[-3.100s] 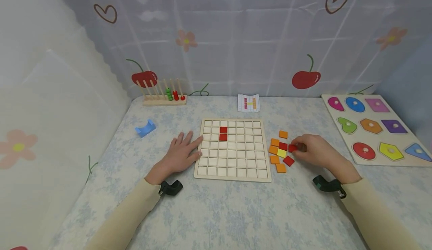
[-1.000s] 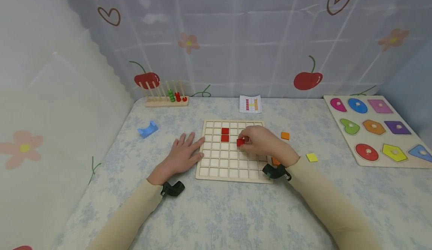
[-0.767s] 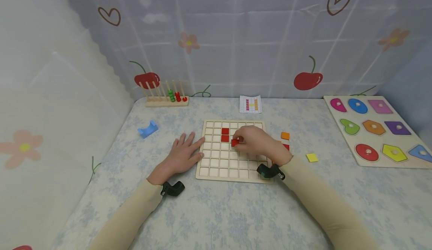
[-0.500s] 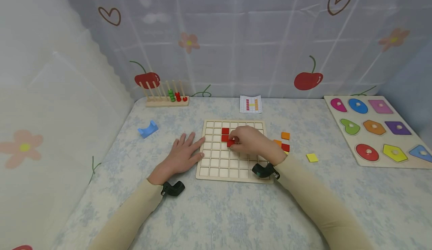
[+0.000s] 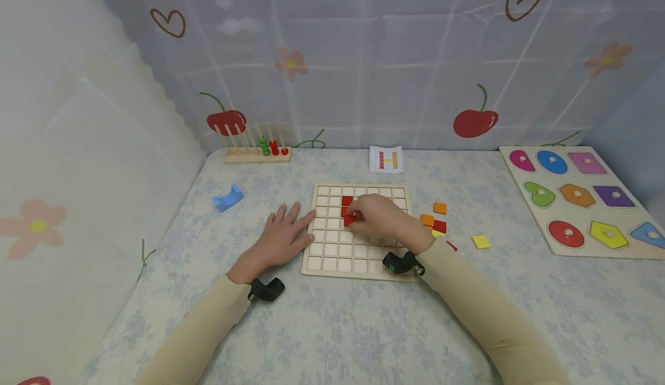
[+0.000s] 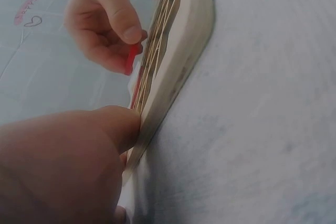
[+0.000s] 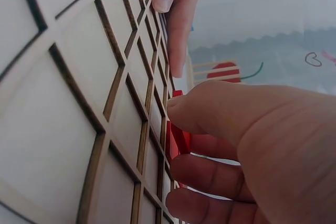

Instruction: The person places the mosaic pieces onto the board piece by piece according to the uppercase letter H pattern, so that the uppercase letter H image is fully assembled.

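R hand (image 5: 376,215) has a narrow pinch, thumb vs. fingers, on a flat red square tile (image 5: 349,221); the tile pokes out L of the grip, over the grid, & R hand is the nearer hand. It's square, so no long axis to speak of; L wrist view has it nearly edge-on & tilted. Can't tell if it touches the grid. Just L of the grip, on the tile's far side, 2 more flat red square tiles (image 5: 347,200) sit in the same column, 1 per cell. Under the grip: pale wooden grid board (image 5: 329,264) w/ thin raised slats & square recesses. Farther L, L hand (image 5: 277,238) lies w/ fingers spread, index & thumb touching the board's L edge, holding nothing. R of the grip, off the board: flat orange square tiles (image 5: 440,208), 1 loose red tile (image 5: 439,226) & flat yellow square tiles (image 5: 481,242), glossy or matte unclear. Beyond the grip: white paper card (image 5: 386,160) w/ printed coloured squares. Far R: pale puzzle board (image 5: 576,214) w/ 9 knobbed coloured shapes. Far L: curved blue piece (image 5: 228,199), smooth-looking, & behind it a wooden peg rack (image 5: 257,157) w/ green & red beads.
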Tool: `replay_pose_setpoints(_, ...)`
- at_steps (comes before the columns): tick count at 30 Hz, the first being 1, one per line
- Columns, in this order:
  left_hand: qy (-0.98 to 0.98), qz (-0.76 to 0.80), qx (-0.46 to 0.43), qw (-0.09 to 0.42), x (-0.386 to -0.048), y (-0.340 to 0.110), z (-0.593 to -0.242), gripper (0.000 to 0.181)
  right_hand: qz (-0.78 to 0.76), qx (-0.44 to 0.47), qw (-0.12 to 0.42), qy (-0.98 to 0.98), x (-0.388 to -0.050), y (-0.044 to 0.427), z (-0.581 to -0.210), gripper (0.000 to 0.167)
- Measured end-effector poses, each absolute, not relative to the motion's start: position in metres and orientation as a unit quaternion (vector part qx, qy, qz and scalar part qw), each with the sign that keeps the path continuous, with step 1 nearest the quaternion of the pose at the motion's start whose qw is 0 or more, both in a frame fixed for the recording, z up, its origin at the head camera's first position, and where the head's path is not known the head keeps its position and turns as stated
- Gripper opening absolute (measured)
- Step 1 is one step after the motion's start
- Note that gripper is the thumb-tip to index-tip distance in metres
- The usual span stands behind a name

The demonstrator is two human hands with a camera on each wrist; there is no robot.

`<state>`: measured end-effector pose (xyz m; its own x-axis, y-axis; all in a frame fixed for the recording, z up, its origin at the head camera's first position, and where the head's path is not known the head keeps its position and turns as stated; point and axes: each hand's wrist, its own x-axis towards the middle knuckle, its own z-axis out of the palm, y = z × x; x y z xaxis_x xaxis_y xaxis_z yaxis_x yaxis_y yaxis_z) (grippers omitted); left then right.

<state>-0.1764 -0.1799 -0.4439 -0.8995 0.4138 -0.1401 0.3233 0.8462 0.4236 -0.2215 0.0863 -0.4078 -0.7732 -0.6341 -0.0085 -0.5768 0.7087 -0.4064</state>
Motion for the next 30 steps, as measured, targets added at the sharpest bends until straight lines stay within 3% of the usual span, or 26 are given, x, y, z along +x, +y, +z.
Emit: replay_pose_setpoints(30,0.956,0.197,0.182,0.121,-0.1755,-0.1790,-0.4411,0.061,-0.199,-0.332,0.066,0.920,-0.2204,0.0811,-0.4160,0.022)
